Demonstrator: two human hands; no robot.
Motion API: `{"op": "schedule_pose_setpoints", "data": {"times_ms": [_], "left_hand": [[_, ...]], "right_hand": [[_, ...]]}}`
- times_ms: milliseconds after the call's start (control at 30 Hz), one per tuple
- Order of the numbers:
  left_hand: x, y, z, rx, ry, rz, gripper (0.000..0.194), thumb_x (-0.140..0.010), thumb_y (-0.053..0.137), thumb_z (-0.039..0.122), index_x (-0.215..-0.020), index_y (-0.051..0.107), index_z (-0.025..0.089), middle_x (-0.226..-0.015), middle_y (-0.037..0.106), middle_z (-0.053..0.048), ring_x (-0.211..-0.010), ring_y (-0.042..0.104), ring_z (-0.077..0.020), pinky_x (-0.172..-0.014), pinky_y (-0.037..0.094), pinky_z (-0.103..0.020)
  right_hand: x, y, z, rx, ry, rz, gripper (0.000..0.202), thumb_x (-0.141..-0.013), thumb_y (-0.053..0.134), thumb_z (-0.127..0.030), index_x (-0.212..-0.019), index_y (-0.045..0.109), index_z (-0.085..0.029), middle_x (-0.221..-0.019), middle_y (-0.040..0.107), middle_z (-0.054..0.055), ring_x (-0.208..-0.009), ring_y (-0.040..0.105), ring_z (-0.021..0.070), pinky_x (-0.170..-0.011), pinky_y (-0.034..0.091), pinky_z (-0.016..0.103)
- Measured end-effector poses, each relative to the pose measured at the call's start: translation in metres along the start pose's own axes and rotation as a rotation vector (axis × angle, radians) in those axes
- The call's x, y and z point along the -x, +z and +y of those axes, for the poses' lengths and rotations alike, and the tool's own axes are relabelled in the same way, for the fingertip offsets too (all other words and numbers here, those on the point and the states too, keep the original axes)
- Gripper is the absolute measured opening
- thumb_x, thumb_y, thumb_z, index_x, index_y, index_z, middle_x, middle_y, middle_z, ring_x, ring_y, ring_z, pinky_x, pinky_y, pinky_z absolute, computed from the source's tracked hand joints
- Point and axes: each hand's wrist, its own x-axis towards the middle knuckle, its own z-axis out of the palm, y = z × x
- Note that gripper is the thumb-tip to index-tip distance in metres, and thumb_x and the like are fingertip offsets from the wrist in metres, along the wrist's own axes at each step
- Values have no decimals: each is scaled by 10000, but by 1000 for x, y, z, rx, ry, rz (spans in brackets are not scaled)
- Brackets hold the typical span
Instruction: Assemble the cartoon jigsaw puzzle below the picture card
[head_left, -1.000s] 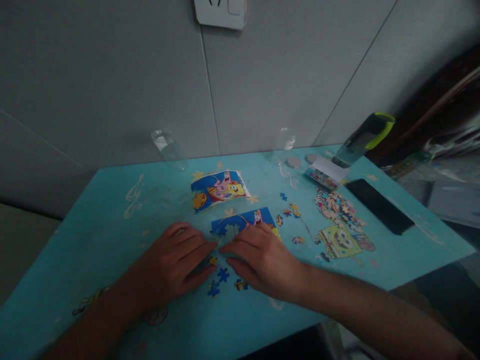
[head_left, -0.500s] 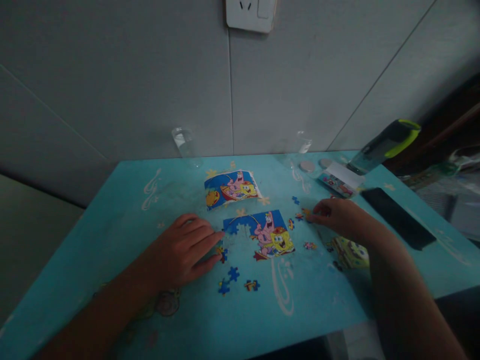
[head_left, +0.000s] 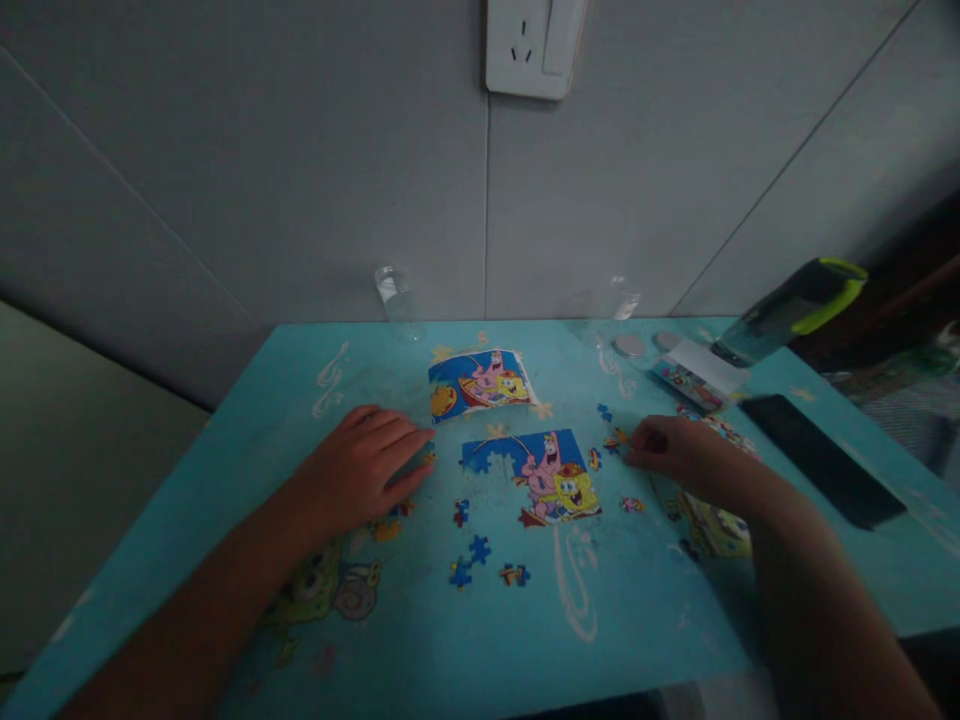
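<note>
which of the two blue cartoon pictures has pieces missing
The nearer one, the partly built puzzle: its lower left is missing, leaving a jagged edge, while the picture behind it is filled in right across.

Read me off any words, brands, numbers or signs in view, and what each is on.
No text can be read.
Clear jars by the wall: white patches, too small to tell.
Printed card: too small and blurred.
Picture sheet and part-built puzzle: cartoon figures, no legible words.
Wall socket: no lettering visible.
</note>
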Motion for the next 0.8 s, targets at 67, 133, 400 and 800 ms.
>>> {"op": "schedule_pose_setpoints", "data": {"times_ms": [67, 133, 400, 800], "left_hand": [[0, 0, -1, 11, -21, -23, 319, -1001, 547, 325, -1254, 656, 164, -1086, 711, -98, -1011, 649, -250, -946, 483, -459], [0, -2, -2, 35, -37, -48, 315, -995, 546, 299, -1259, 653, 166, -1111, 703, -104, -1033, 640, -250, -952, 481, -453], [1, -3, -3, 67, -91, -116, 296, -1000, 549, 289, -1256, 649, 180, -1168, 660, -102, -1109, 600, -247, -993, 463, -442], [3, -1, -3, 48, -161, -154, 320, -1026, 533, 377, -1278, 649, 218, -1332, 603, -107, -1184, 587, -266, -1017, 458, -445]], "right_hand": [[-3, 1, 4, 26, -14, 18, 160, -849, 683, -389, -856, 713, -232, -790, 741, 45, -671, 669, 195, -585, 450, 309], [-7, 2, 8, 4, -25, 49, 219, -869, 669, -413, -991, 733, -243, -870, 763, 61, -727, 696, 217, -622, 477, 326], [-22, 9, 11, -90, 8, 45, 397, -896, 634, -538, -1116, 742, -226, -971, 782, 89, -813, 728, 255, -710, 529, 374], [-18, 11, 5, 1, 100, 104, 400, -842, 656, -612, -941, 778, -244, -904, 786, 71, -789, 724, 282, -692, 510, 394]]}}
